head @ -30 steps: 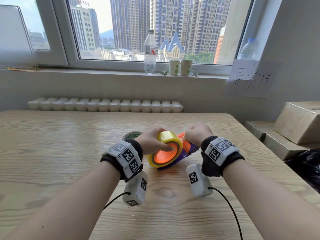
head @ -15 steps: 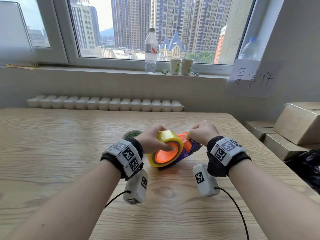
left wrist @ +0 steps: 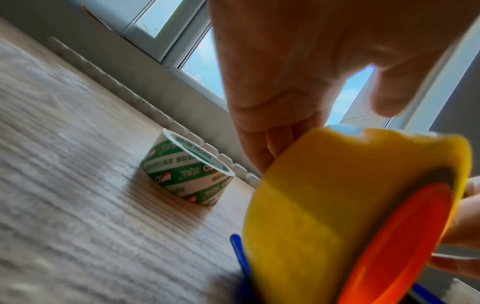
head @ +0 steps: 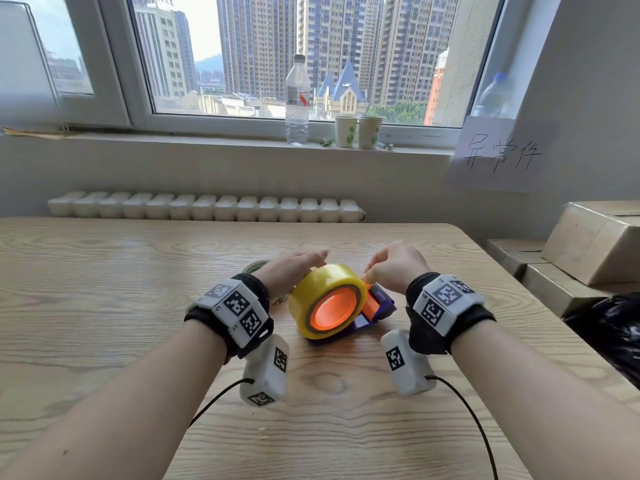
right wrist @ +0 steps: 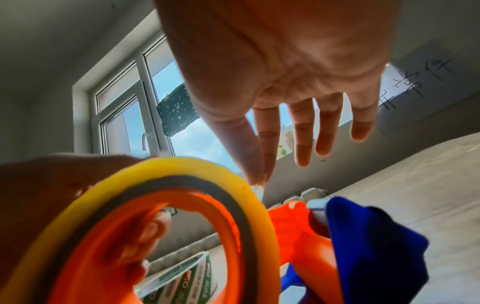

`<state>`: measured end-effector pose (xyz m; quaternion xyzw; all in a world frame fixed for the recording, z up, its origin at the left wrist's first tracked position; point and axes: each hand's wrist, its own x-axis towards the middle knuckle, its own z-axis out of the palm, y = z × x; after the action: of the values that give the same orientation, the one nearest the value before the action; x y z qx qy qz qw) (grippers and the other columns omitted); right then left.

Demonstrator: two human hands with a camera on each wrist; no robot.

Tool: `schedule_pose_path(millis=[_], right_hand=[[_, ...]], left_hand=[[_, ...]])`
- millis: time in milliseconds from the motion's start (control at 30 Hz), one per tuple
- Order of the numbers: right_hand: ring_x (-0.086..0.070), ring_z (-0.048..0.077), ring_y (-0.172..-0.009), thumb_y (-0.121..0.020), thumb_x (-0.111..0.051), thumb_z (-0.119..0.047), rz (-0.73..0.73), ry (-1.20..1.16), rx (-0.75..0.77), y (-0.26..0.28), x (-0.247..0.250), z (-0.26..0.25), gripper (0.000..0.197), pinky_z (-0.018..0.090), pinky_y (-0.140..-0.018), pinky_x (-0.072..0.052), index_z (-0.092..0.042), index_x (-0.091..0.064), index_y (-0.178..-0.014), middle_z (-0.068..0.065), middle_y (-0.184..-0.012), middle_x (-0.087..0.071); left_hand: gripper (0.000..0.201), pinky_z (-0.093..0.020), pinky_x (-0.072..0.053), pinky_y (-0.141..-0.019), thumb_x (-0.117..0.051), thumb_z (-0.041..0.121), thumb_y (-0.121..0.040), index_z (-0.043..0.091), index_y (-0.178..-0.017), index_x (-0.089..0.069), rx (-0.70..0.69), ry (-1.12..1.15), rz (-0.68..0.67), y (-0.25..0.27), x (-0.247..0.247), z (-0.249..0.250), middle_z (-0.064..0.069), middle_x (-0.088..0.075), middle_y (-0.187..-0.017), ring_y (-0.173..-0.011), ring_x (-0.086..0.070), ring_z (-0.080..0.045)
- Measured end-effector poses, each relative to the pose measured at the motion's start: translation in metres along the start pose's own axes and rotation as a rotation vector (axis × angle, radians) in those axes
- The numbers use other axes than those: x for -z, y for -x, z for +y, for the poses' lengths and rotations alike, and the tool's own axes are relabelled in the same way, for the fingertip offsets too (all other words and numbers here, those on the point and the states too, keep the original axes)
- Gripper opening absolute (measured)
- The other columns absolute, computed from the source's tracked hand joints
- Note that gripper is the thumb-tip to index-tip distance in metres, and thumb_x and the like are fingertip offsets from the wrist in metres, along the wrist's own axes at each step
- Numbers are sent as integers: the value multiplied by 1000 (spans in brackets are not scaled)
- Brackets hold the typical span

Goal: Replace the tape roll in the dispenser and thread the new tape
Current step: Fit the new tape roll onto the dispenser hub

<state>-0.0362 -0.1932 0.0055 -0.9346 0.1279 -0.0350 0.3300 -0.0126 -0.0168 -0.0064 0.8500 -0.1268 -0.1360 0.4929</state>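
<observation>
A yellow tape roll (head: 325,285) sits on the orange hub (head: 334,310) of a blue and orange dispenser (head: 381,304) lying on the wooden table (head: 104,306). My left hand (head: 294,268) holds the roll from its far left side, fingers wrapped behind it (right wrist: 148,236) and thumb (left wrist: 389,98) above. My right hand (head: 394,268) pinches thumb and index finger (right wrist: 255,176) at the roll's top right edge, apparently on the tape's loose end; its other fingers are spread. A green and white tape roll (left wrist: 187,170) lies on the table behind my left hand.
Cardboard boxes (head: 588,237) and a black bag (head: 609,334) sit off the table's right edge. A white radiator (head: 204,206) runs behind the table. A water bottle (head: 297,102) and two paper cups (head: 358,131) stand on the windowsill.
My left hand left the orange hub's front face and moved to the roll's top and back. My right hand rose from the dispenser body to the roll's top edge.
</observation>
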Motion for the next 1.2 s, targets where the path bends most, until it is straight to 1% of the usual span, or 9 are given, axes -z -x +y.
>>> schedule_pose_path(millis=[133,400,500,633,700,766,900,1066,1200], right_hand=[[-56,16,-87,-75,-67,-10,5,19,-16,-2,-1,6,10,21,-58,-39,-14,-76,-78,0,-81,-66],[-57,20,-76,-78,-60,-10,-46,42,-29,-2,-4,5,12,27,-64,-45,-15,-71,-76,3,-78,-65],[-56,18,-53,-78,-49,-2,-128,44,-35,-3,-6,1,19,28,-55,-49,-11,-63,-69,6,-62,-63],[-58,18,-46,-82,-37,5,-206,25,-3,-1,-8,-3,25,27,-49,-52,-5,-57,-73,11,-58,-62],[-58,17,-46,-85,-37,4,-224,39,23,0,-8,-3,25,26,-48,-52,-6,-56,-72,10,-57,-61],[-59,18,-47,-87,-38,2,-235,58,44,2,-6,-3,25,26,-48,-50,-6,-57,-73,9,-58,-61],[-63,23,-58,-86,-45,-4,-211,104,96,5,-5,-2,17,33,-62,-56,-7,-60,-80,14,-70,-68],[-68,29,-83,-87,-54,-24,-93,143,186,7,-4,-8,18,45,-81,-56,-23,-54,-69,12,-90,-72],[-67,28,-87,-90,-49,-24,11,143,324,10,-4,-11,9,45,-84,-53,-23,-55,-84,7,-91,-71]], left_hand=[[26,-24,-45,-63,-42,7,-91,6,-107,-62,87,12,38,-5,1,-7,-3,-58,-82,-76,-54,-16],[21,-28,-52,-69,-59,26,-86,7,-77,-60,275,-97,-86,-16,-3,-17,-2,-56,-68,-63,-54,-13],[20,-22,-51,-64,-59,21,-85,3,-92,-65,261,-239,-140,-19,-8,-19,-5,-60,-78,-72,-58,-14],[19,-21,-43,-53,-57,12,-87,4,-71,-60,247,-381,-189,-22,-21,-14,-8,-58,-71,-60,-52,-15],[15,-19,-38,-51,-55,9,-88,-2,-88,-65,235,-475,-200,-23,-26,-11,-17,-67,-91,-70,-52,-18],[18,-17,-39,-50,-55,8,-88,-2,-99,-64,230,-506,-212,-25,-28,-10,-20,-65,-103,-68,-51,-16],[24,-17,-40,-49,-54,11,-89,0,-108,-62,231,-470,-232,-25,-29,-13,-8,-60,-85,-58,-47,-8],[19,-18,-47,-44,-52,6,-90,8,-71,-54,232,-299,-211,-26,-30,-16,-3,-50,-63,-52,-51,-10],[19,-21,-52,-50,-52,6,-86,9,-68,-57,225,-45,-131,-23,-25,-20,3,-59,-51,-43,-56,-5]])
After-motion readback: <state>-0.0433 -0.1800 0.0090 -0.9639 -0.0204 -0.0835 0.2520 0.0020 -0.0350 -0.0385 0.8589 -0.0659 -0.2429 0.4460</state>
